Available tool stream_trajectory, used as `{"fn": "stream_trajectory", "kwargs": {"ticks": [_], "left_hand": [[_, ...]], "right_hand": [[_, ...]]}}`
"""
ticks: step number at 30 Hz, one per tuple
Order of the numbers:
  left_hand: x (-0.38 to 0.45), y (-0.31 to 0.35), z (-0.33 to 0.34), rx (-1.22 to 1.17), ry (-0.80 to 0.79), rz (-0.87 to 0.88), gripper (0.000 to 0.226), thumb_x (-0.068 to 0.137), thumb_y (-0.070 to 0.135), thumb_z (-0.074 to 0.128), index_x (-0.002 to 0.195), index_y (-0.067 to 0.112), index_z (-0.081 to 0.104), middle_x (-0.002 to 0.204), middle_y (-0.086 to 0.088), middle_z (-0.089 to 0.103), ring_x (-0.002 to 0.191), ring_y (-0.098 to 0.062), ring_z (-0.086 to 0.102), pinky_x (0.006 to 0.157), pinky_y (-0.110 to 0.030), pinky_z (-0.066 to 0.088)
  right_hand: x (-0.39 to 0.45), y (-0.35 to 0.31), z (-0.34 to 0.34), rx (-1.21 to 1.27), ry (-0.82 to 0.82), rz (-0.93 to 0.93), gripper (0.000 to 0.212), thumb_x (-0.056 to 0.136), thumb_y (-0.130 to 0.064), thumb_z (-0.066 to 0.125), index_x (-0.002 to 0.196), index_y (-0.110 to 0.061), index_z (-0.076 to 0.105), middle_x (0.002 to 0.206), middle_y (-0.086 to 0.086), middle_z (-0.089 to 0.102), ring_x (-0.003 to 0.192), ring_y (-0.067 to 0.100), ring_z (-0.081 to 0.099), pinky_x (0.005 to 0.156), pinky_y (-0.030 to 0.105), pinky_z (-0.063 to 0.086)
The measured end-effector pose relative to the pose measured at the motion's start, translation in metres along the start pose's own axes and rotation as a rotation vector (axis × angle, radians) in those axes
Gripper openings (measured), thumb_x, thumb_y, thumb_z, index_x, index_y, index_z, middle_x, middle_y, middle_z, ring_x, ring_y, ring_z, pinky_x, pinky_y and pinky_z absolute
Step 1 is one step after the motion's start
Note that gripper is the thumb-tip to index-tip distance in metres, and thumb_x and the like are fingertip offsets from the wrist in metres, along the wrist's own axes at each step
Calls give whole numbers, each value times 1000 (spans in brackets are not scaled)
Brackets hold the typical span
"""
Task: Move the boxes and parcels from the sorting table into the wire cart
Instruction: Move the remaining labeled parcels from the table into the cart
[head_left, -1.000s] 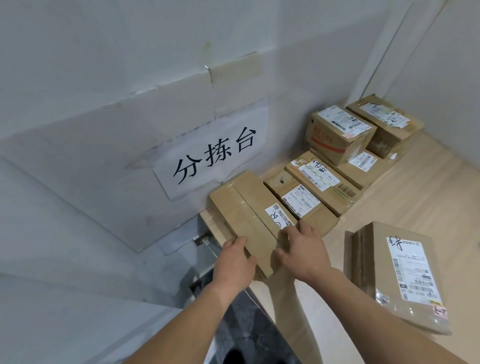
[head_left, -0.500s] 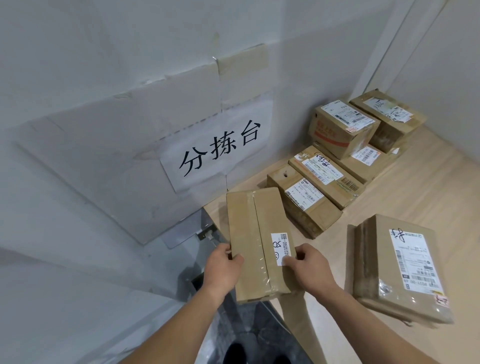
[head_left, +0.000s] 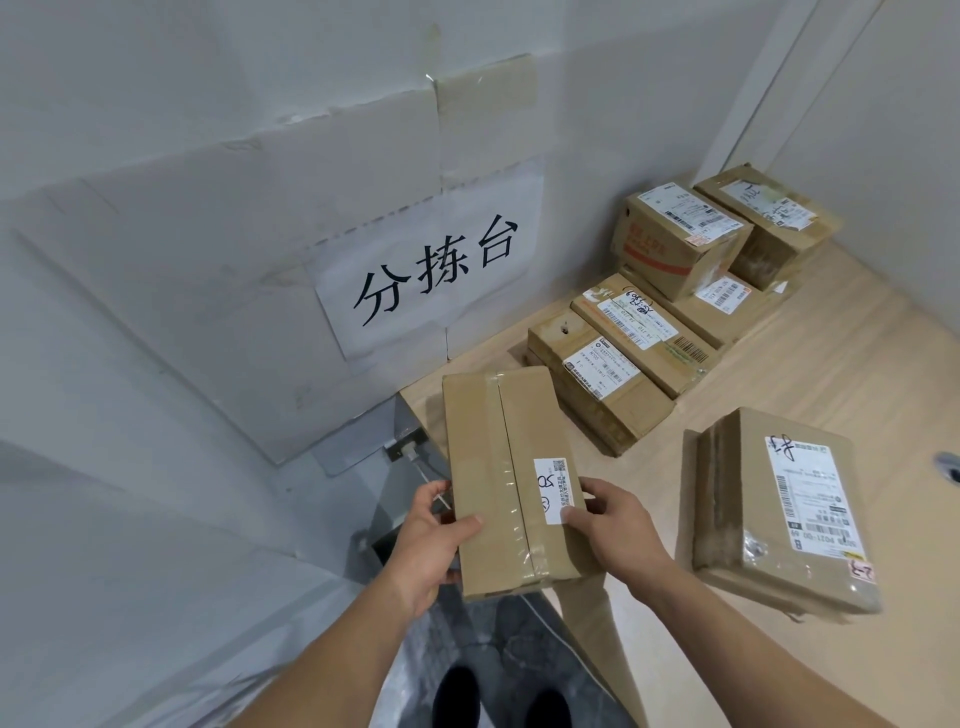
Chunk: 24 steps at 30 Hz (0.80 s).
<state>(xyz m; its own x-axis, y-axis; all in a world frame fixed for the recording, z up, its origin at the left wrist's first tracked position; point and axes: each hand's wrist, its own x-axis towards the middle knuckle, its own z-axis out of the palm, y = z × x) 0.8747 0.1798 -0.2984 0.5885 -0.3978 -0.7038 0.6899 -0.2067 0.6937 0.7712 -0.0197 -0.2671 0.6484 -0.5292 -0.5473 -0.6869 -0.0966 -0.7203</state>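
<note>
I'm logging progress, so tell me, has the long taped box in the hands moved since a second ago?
Yes. The long taped box has been pulled back from the neighbouring labelled box toward the sorting table front edge, gripped by left hand and right hand.

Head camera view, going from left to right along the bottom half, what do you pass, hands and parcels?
Left hand → long taped box held in both hands → right hand → plastic-wrapped parcel lying on the table.
</note>
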Motion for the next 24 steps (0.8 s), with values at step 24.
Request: {"fn": "stream_trajectory", "kwargs": {"ticks": [24], "left_hand": [[-24,64,108,209,-243,253,84,86,-2,71,144,47,36,131,-3,59,108,-23,66,64,-33,59]], "right_hand": [[-21,49,-168,-91,734,-66,45,94,-22,66,137,-8,60,139,11,59,129,29,51,102,37,39]]}}
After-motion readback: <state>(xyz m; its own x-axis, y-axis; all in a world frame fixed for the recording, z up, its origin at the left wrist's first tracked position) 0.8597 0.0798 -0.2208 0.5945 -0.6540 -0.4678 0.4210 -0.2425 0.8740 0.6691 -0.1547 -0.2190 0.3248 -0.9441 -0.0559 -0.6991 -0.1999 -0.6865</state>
